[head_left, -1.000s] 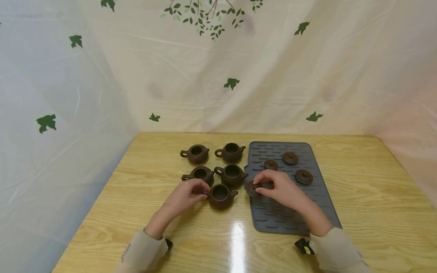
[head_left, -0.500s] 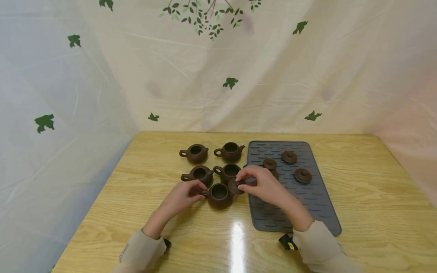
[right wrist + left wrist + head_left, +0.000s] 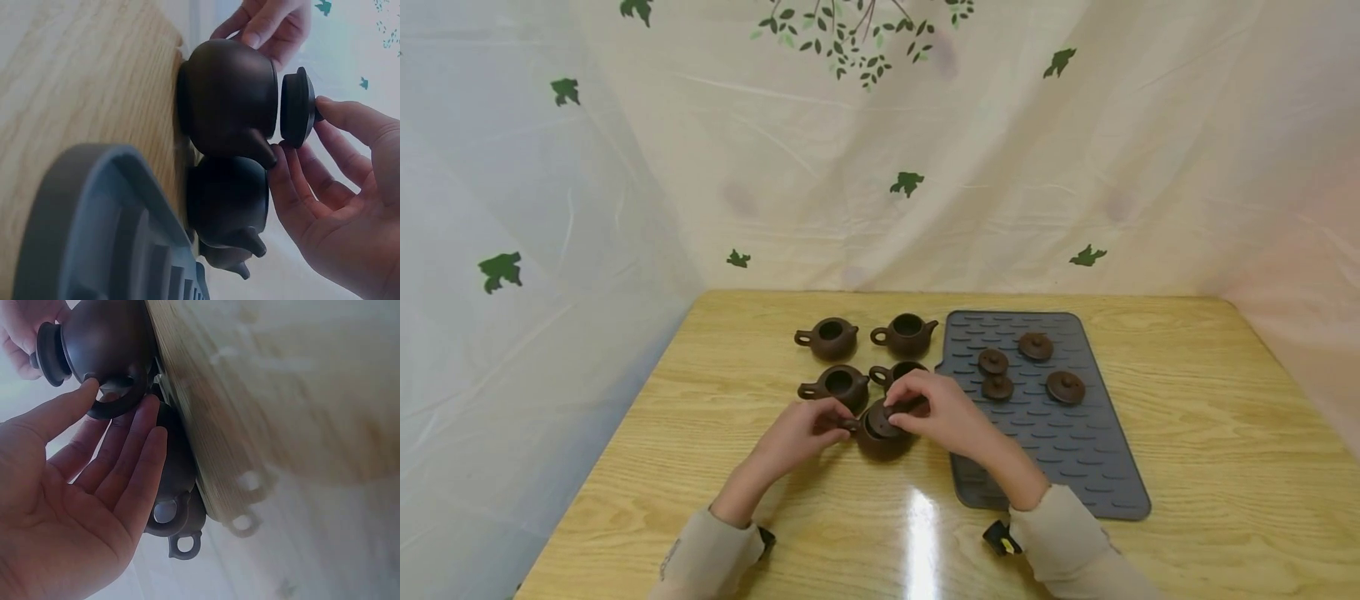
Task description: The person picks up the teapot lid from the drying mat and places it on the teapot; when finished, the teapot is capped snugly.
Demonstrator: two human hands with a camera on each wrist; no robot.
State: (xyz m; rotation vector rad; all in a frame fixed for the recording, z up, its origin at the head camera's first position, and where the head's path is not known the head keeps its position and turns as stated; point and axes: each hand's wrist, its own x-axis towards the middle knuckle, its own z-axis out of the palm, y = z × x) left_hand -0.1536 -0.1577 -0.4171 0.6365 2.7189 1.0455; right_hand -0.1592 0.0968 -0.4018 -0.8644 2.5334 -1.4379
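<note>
A dark brown teapot (image 3: 882,446) stands nearest me on the table. My left hand (image 3: 801,436) pinches its handle (image 3: 122,403) between thumb and fingers. Just above the teapot's mouth, my right hand (image 3: 943,414) holds a round brown lid (image 3: 298,107) by its knob. The right wrist view shows a narrow gap between lid and rim. Behind stand more lidless teapots: one (image 3: 837,385) beyond my left hand, one (image 3: 901,372) partly covered by my right hand, and two at the back, left (image 3: 827,337) and right (image 3: 906,335).
A grey ridged mat (image 3: 1052,450) lies right of the teapots. Several lids rest on it: a back one (image 3: 1036,346), a right one (image 3: 1066,387), and two small ones, upper (image 3: 993,362) and lower (image 3: 997,387). Pale cloth (image 3: 820,208) hangs behind the wooden table (image 3: 715,358).
My right hand has carried the lid leftward from the mat's left edge to over the near teapot, uncovering a small lid on the mat. My left hand has stayed at the handle.
</note>
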